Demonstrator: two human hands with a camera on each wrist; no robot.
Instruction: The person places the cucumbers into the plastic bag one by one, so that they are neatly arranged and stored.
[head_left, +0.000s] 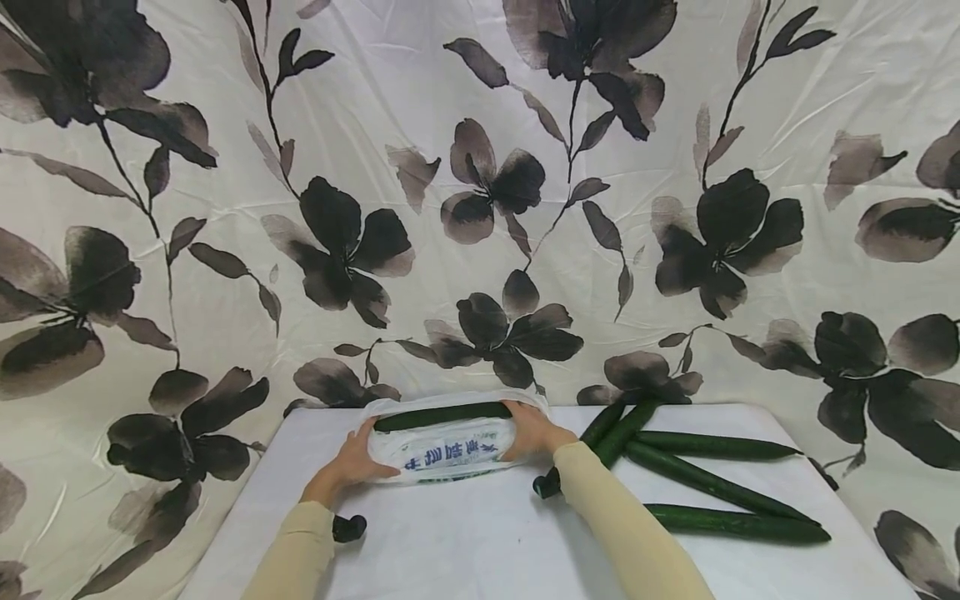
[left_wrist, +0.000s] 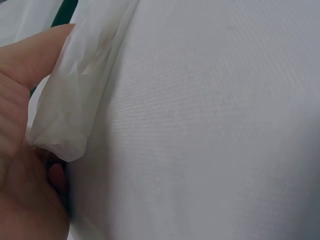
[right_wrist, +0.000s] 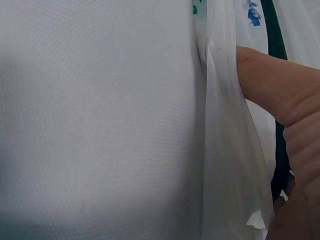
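Note:
A white plastic bag point(head_left: 450, 457) with blue and green print lies on the white table. One dark green cucumber point(head_left: 442, 416) stretches lengthwise between its film, near the far side. My left hand point(head_left: 356, 456) grips the bag's left end, its thumb in front; the fingers behind are mostly hidden. At the right end my right hand point(head_left: 534, 432) holds the bag, touching the cucumber's end. In the left wrist view, film point(left_wrist: 75, 95) bunches beside the left thumb. The right thumb point(right_wrist: 270, 80) hooks over the bag's edge point(right_wrist: 225, 125) in the right wrist view.
Several loose cucumbers point(head_left: 723, 479) lie at the table's right, some crossing behind the right forearm. The white tabletop point(head_left: 450, 542) reaches toward me. A flower-printed cloth point(head_left: 480, 275) hangs right behind the table's far edge.

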